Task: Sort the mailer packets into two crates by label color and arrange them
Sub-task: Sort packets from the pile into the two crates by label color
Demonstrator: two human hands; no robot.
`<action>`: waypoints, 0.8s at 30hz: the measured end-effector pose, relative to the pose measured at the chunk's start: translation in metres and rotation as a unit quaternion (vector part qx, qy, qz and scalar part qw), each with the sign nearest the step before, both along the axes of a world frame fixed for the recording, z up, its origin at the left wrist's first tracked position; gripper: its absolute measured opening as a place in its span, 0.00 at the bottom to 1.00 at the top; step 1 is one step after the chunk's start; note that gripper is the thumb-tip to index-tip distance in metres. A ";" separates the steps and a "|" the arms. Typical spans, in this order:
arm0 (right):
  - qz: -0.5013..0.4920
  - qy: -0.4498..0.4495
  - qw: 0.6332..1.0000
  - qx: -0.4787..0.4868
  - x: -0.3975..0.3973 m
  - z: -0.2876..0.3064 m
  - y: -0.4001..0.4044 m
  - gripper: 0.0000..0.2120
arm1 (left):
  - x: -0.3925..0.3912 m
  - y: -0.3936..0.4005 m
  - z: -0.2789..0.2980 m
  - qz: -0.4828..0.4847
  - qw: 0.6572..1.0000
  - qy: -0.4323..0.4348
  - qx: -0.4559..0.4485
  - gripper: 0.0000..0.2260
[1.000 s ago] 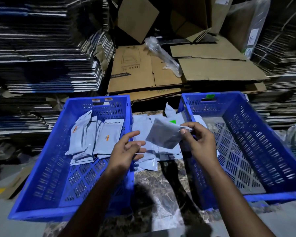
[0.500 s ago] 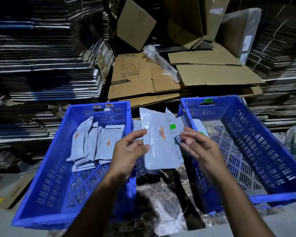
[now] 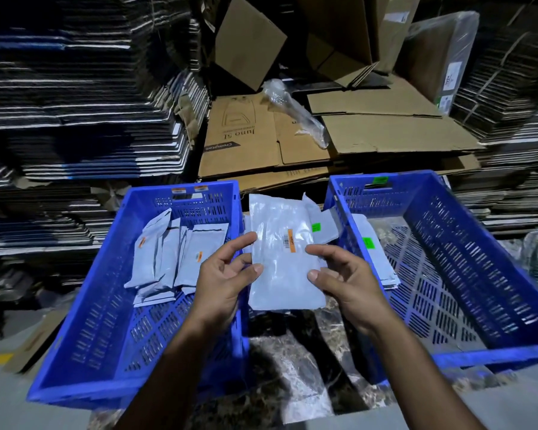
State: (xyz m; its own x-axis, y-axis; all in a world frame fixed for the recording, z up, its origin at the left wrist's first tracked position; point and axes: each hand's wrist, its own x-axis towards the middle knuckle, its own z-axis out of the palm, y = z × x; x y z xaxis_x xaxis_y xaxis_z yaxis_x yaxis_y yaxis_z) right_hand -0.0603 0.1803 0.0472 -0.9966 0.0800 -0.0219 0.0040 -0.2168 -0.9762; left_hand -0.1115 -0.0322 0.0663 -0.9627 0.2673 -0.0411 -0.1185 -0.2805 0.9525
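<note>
Two blue crates stand side by side on a marbled top (image 3: 295, 377), with a gap between them. The left crate (image 3: 84, 346) carries two orange tags (image 3: 189, 190) on its far rim and holds a leaning batch of grey packets (image 3: 171, 256); two orange labels show, though the overlap prevents an exact packet count. The right crate (image 3: 491, 274) carries one green tag (image 3: 380, 180) and holds a few flat packets (image 3: 376, 252), one showing a green label.

Over the gap, the left hand (image 3: 227, 274) and right hand (image 3: 342, 274) hold one packet (image 3: 280, 262) upright by its side edges, thumbs on its face and fingers curled behind. Its orange label (image 3: 291, 241) sits beside a barcode; the print is too small to read. Loose packets (image 3: 319, 226) lie behind it, one with a green label.

Flattened cartons (image 3: 261, 141) behind read "Juno 5L", upside down. The near half of each crate floor is bare.
</note>
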 end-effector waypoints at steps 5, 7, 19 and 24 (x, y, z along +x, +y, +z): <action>-0.015 0.070 0.992 0.103 0.001 0.008 0.011 0.22 | 0.001 -0.009 -0.001 -0.006 0.995 0.042 -0.085 0.24; -0.005 0.070 0.991 0.112 0.002 0.013 0.014 0.25 | 0.005 -0.008 0.004 -0.010 0.994 0.058 -0.093 0.25; -0.003 0.092 0.989 0.120 0.004 0.025 0.018 0.30 | 0.003 -0.008 0.006 -0.014 0.988 0.109 -0.108 0.26; 0.015 0.088 0.991 0.101 0.002 0.022 0.014 0.27 | -0.001 -0.010 0.000 -0.007 0.988 0.106 -0.108 0.26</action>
